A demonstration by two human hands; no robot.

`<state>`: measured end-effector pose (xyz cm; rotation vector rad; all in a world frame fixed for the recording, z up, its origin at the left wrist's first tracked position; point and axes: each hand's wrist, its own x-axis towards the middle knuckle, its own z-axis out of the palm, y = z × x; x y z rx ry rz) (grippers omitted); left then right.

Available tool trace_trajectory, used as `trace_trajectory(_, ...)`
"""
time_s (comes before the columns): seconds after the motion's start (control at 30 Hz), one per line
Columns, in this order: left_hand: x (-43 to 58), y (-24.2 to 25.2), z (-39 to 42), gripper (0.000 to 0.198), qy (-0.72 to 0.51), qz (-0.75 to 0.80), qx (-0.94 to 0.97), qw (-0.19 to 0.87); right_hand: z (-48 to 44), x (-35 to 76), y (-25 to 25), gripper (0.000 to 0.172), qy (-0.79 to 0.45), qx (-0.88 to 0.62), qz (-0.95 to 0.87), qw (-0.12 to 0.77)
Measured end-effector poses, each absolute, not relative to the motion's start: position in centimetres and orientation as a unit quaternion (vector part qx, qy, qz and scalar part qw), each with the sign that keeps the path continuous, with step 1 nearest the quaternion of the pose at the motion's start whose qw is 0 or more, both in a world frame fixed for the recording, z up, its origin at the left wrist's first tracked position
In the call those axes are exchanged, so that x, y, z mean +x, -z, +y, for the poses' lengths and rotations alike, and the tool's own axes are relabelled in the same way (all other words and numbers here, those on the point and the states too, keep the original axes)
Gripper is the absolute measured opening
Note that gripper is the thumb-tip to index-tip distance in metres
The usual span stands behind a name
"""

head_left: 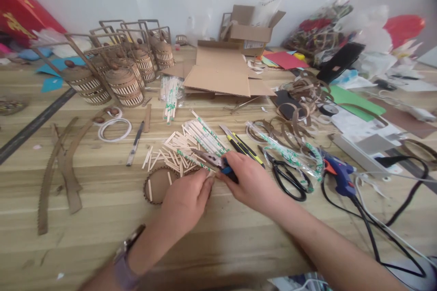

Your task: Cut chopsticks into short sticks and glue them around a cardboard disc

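Observation:
My right hand (251, 179) is closed around a pair of pliers (212, 159) with blue handles, its jaws pointing left over the sticks. The fingers of my left hand (187, 195) are pinched on a thin wooden stick (210, 174), mostly hidden, just below the pliers. Both hands nearly touch. Behind them lie a pile of short cut wooden sticks (170, 152) and several long sticks in green-printed wrappers (205, 135). Beside my left hand is a round cardboard piece (157, 193) with a ridged edge and a few sticks on it.
Scissors (290, 179), yellow-black cutters (244, 145) and a blue glue gun (341, 175) with cables lie right. At left are cardboard strips (68, 173), a white tape ring (114, 130) and a knife (135, 143). Lantern-like models (124, 84) and flat cardboard (218, 75) stand behind.

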<state>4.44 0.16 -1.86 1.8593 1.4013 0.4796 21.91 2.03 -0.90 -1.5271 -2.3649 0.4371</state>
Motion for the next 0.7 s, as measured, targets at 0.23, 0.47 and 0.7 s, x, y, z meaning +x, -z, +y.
trace_trajectory(0.23, 3.2, 1.2, 1.2, 0.039, -0.280, 0.387, 0.527, 0.703, 2.8, 24.6, -1.6, 0.015, -0.388, -0.452, -0.775, 0.210)
trace_trajectory(0.47, 5.1, 2.8, 0.6, 0.033, -0.296, 0.460, 0.346, 0.763, 1.6, 22.3, -0.8, 0.008, -0.337, -0.385, -0.841, 0.175)
trace_trajectory(0.7, 4.9, 3.3, 0.5, 0.043, -0.283, 0.429, 0.323, 0.794, 2.1, 22.3, 0.3, 0.029, -0.316, -0.466, -0.792, 0.236)
